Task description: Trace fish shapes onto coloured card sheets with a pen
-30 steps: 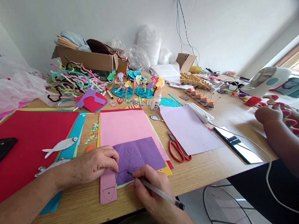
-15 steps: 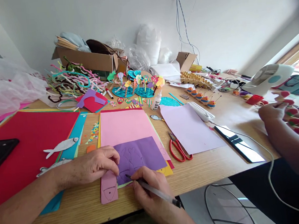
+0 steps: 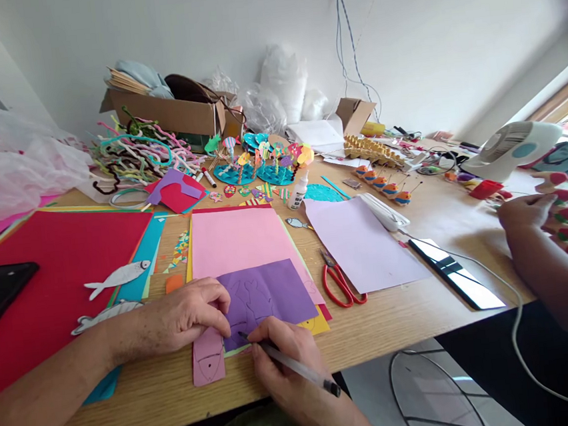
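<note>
My right hand (image 3: 291,359) grips a gel pen (image 3: 299,369) with a clear barrel and dark cap end. Its tip is at the lower part of a purple sheet of paper (image 3: 289,289) that bears dark fish outlines. My left hand (image 3: 193,315) is closed, fingers curled, pressing down the sheet's left edge. Below those fingers lies a pink paper strip (image 3: 209,364) with a drawn fish head; its upper end is hidden by the hand. Pink paper (image 3: 236,234) and other coloured sheets lie beneath the purple one.
Red-handled scissors (image 3: 338,285), a lilac sheet (image 3: 362,245) and a phone (image 3: 455,273) lie to the right. White paper fish (image 3: 119,277) rest on red paper (image 3: 67,260) at left. A glue bottle (image 3: 298,193) stands behind. Another person's hand (image 3: 525,210) holds red-and-green pieces at far right.
The pen has tilted slightly, its tip staying near the same spot on the purple paper. My left hand keeps its place. The view has shifted a little.
</note>
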`<action>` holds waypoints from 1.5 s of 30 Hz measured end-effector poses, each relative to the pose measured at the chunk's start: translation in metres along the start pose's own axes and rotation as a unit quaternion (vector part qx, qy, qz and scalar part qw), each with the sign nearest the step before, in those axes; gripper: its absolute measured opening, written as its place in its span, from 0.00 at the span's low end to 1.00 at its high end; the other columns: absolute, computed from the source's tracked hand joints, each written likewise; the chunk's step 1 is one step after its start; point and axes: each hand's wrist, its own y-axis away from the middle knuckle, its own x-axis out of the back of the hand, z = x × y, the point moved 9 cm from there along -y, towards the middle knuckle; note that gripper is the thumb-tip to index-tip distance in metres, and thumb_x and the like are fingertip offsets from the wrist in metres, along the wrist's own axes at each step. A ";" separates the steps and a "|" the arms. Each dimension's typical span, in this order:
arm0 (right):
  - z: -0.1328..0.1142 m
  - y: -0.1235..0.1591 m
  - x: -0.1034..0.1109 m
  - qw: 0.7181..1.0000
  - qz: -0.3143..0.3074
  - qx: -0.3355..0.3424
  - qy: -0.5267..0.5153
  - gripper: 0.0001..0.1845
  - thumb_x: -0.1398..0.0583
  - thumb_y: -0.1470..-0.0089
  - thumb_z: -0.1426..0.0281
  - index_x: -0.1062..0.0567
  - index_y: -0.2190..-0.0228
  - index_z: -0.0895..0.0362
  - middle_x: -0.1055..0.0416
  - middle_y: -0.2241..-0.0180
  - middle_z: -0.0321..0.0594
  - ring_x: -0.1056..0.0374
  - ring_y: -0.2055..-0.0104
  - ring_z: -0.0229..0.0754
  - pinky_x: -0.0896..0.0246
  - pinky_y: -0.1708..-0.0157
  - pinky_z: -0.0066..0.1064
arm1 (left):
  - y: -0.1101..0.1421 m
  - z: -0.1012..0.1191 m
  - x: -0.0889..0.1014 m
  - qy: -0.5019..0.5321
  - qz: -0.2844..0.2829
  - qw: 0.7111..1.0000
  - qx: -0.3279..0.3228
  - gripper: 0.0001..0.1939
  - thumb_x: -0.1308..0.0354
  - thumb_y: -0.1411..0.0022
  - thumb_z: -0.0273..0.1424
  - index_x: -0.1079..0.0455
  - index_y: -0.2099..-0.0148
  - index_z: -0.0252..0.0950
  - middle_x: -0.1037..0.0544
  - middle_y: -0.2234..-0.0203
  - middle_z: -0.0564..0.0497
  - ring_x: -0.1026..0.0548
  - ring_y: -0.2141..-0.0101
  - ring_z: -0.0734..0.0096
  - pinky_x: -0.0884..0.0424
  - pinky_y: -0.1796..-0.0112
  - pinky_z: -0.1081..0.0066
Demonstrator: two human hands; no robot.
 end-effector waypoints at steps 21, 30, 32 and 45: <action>-0.003 0.000 0.003 1.000 0.005 0.012 0.006 0.07 0.47 0.52 0.76 0.29 0.74 0.56 0.30 0.79 0.34 0.35 0.78 0.35 0.45 0.76 0.22 | 0.002 -0.004 -0.002 0.012 -0.009 1.000 0.018 0.19 0.51 0.44 0.13 0.25 0.63 0.41 0.32 0.64 0.51 0.32 0.60 0.67 0.37 0.57 0.73; -0.003 -0.001 0.002 1.000 -0.003 0.010 -0.004 0.07 0.47 0.52 0.76 0.30 0.74 0.56 0.31 0.80 0.33 0.37 0.79 0.34 0.46 0.77 0.22 | 0.001 0.000 0.001 0.007 -0.003 1.000 0.007 0.19 0.52 0.43 0.15 0.25 0.63 0.41 0.31 0.65 0.50 0.32 0.62 0.66 0.36 0.58 0.71; -0.003 -0.001 0.001 1.000 -0.007 0.005 -0.003 0.07 0.47 0.52 0.76 0.30 0.74 0.56 0.31 0.80 0.33 0.36 0.79 0.35 0.45 0.77 0.23 | 0.001 0.000 0.000 0.008 -0.004 1.000 0.009 0.19 0.53 0.43 0.15 0.25 0.63 0.41 0.31 0.65 0.50 0.32 0.62 0.66 0.36 0.59 0.71; -0.002 -0.001 0.002 1.000 -0.011 -0.003 0.004 0.07 0.47 0.53 0.76 0.29 0.74 0.55 0.30 0.80 0.34 0.36 0.79 0.35 0.45 0.77 0.23 | 0.002 -0.003 -0.001 0.013 0.000 1.000 0.002 0.20 0.52 0.43 0.15 0.25 0.62 0.41 0.31 0.65 0.50 0.32 0.61 0.66 0.37 0.58 0.71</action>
